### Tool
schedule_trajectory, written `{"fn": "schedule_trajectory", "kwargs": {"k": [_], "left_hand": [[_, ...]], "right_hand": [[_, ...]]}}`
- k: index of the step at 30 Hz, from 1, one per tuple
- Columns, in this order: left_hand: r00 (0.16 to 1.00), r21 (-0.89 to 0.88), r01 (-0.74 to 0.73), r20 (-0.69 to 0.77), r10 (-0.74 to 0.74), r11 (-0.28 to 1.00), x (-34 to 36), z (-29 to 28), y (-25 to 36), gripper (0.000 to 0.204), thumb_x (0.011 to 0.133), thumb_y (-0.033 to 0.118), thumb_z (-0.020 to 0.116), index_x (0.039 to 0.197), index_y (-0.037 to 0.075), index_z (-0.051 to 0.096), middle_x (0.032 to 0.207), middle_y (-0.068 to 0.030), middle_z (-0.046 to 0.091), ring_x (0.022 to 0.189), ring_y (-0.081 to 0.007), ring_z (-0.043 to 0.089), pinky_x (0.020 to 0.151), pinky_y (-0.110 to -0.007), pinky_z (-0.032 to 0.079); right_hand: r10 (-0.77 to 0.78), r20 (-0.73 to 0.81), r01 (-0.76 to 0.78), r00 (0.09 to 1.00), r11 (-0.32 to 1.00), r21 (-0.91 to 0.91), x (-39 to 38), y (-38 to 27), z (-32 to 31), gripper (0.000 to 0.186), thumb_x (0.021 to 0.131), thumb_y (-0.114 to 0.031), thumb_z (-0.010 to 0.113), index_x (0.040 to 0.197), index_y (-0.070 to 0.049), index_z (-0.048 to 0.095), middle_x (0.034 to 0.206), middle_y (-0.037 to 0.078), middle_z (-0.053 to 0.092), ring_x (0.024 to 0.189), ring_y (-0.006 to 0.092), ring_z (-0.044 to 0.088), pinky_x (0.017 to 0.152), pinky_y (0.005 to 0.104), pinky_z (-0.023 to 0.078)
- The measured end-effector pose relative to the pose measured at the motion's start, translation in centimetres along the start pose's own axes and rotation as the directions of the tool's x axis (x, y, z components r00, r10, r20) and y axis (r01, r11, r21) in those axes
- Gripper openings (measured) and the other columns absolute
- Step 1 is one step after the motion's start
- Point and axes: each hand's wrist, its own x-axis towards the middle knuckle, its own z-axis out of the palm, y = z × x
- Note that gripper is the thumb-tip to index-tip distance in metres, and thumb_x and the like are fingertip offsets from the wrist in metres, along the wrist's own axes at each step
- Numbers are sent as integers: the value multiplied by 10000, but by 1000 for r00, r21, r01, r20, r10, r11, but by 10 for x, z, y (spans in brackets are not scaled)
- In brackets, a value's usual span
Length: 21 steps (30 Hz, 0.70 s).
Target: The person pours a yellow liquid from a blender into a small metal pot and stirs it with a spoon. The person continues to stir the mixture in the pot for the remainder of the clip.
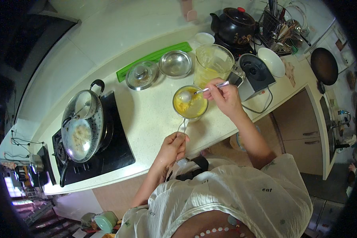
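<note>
My left hand is closed round the thin metal handle of a round strainer, which sits over a container on the counter. Yellow liquid and yellow pulp lie inside its rim. A metal spoon is held in my right hand, its bowl dipping into the strainer. Just behind stands a clear blender jug, coated with yellow residue. How the strainer rests on what is under it is mostly hidden.
A lidded wok stands on the black gas hob at left. Behind the strainer are a steel bowl, a glass lid and a green strip. The blender base, white bowl and black kettle stand at right.
</note>
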Motion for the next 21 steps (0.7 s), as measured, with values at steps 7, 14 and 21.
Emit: {"fn": "schedule_trajectory", "kwargs": {"k": [7, 14, 21], "left_hand": [[999, 13, 23, -31, -23, 1000, -3, 4, 4, 245, 1010, 250, 413, 919, 59, 537, 554, 54, 320, 417, -56, 283, 353, -233, 186], [1000, -79, -9, 16, 10, 997, 5, -4, -9, 243, 1013, 242, 420, 915, 52, 535, 553, 53, 318, 417, -55, 272, 363, -231, 186], [1000, -11, 16, -7, -16, 1000, -1, 5, 1, 229, 1015, 214, 413, 915, 42, 527, 554, 53, 308, 419, -57, 250, 375, -226, 205]], "right_hand": [[193, -143, -210, 971, 972, -110, -8, -17, -18, 152, 952, -116, 553, 922, 21, 612, 717, 108, 679, 617, 159, 682, 557, 264, 559], [174, -138, -158, 975, 980, 116, -1, 12, -4, 168, 959, -136, 548, 919, 19, 599, 732, 134, 682, 629, 173, 684, 567, 277, 563], [173, -74, -159, 982, 973, 167, -23, 6, -8, 148, 965, -119, 546, 946, 19, 596, 729, 118, 670, 622, 151, 667, 555, 266, 552]]}}
